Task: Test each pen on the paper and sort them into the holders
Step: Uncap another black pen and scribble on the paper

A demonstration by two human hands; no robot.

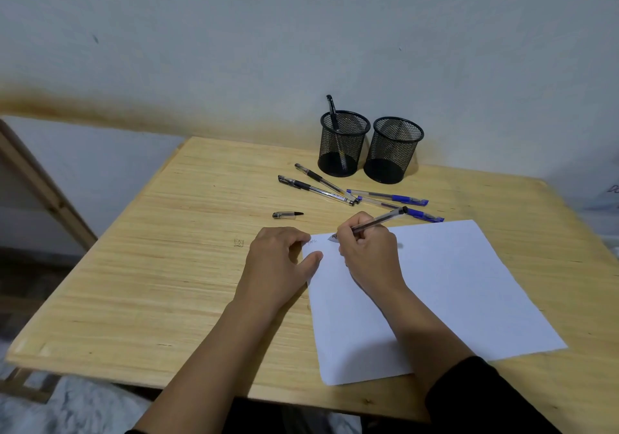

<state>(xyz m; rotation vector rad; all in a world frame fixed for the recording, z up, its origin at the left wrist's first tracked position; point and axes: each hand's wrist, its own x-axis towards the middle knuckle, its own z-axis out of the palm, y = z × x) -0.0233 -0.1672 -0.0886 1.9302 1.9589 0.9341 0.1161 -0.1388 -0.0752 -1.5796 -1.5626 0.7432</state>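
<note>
Clear-plastic pen (pixel 375 222), light, stiff and slick, sits clamped in the right hand (pixel 366 249) near its tip; the left hand (pixel 278 259), its grip loosely apart, pins thin paper (pixel 452 283) to the tabletop (pixel 167 266).

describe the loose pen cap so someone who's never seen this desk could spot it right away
Start at the two black mesh holders at the back of the wooden table, then come toward the person past the loose pens. The small black pen cap lies alone, left of the white paper; it is far shorter than any pen.
</note>
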